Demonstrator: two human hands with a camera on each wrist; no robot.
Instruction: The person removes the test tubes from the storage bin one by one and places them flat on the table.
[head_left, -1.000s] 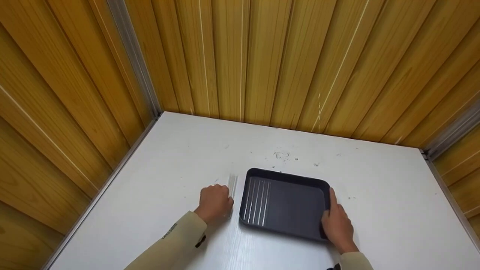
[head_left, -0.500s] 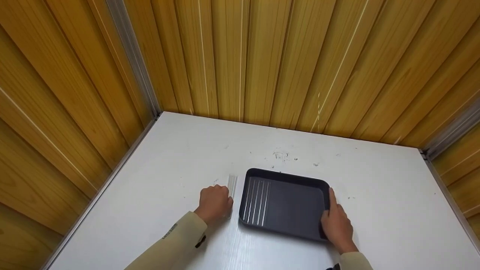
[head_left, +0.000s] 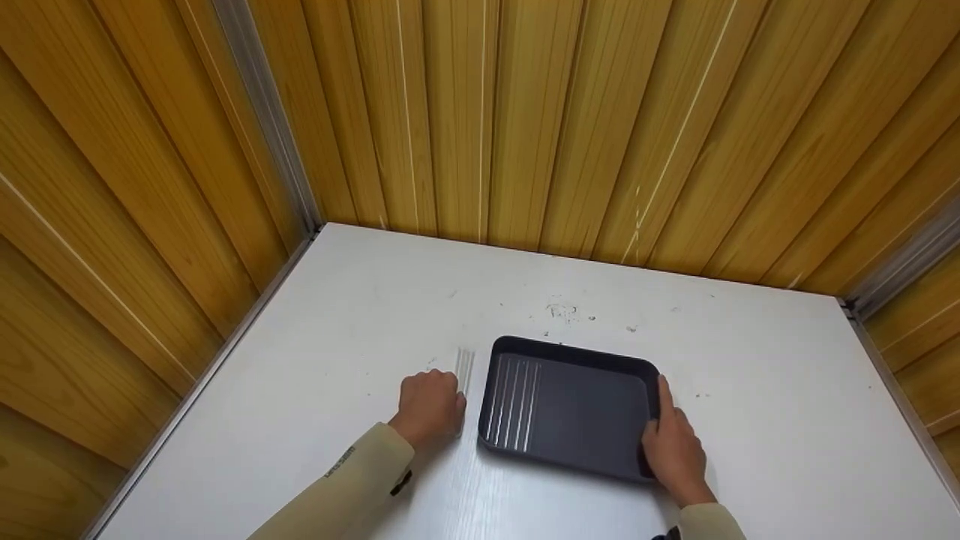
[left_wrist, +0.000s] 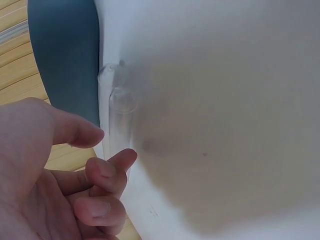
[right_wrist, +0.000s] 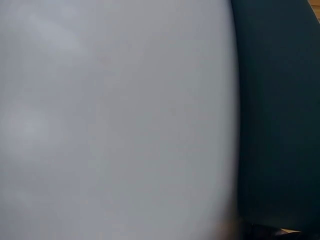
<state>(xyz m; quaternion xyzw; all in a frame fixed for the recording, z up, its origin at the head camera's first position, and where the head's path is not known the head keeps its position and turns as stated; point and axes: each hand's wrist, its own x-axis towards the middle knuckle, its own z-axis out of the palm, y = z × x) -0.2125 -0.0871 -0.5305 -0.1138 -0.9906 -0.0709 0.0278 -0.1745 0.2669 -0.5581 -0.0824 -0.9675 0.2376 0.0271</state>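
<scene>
At the middle of the table, a dark grey rectangular tray (head_left: 592, 412) lies in the head view. Along its left side rest several clear tubes (head_left: 516, 405) in parallel. My right hand (head_left: 675, 457) grips the tray's right wall, thumb inside, index finger straight along the rim. Just left of the tray, my left hand (head_left: 430, 405) is curled at more clear tubes (head_left: 465, 367), mostly covering their near part. The left wrist view shows a round-ended clear tube (left_wrist: 121, 117) between thumb and index fingertip, with another tube end above it. The right hand is hidden in the right wrist view.
The white table (head_left: 360, 315) has scuff marks behind the tray. Wood-patterned panels (head_left: 525, 120) wall it in at the back and sides, with metal posts (head_left: 270, 105) in the corners.
</scene>
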